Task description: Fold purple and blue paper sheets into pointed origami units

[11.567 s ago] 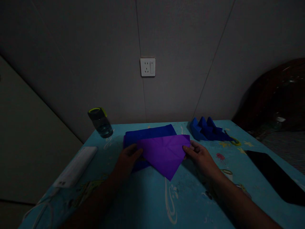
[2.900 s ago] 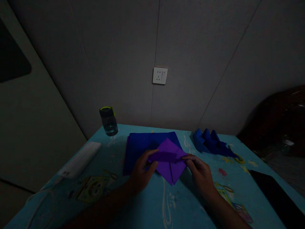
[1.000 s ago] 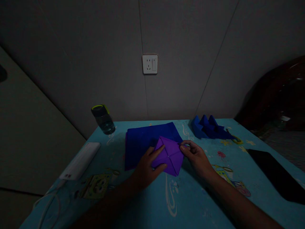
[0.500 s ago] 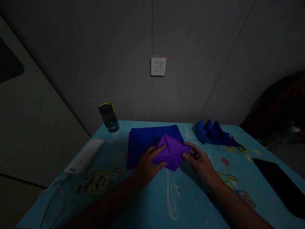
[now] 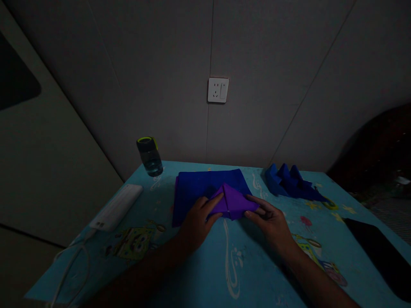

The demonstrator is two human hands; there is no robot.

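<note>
A folded purple paper (image 5: 233,202) is held between both hands, over the near part of a stack of blue sheets (image 5: 195,188) with a purple edge at its left. My left hand (image 5: 199,220) grips the paper's left side, fingers on top and thumb at the near edge. My right hand (image 5: 268,217) pinches its pointed right corner between thumb and fingers. The near side of the paper is bent, and a crease runs down its middle.
Blue folded paper shapes (image 5: 289,183) stand at the back right, with yellow-handled scissors (image 5: 330,204) beside them. A dark flat object (image 5: 375,252) lies at the right. A water bottle (image 5: 150,157) and a white power strip (image 5: 117,207) with a cable are on the left.
The near lower half of the purple paper has folded, so its outline is flatter. Both hands still hold it. The whole view has shifted slightly.
</note>
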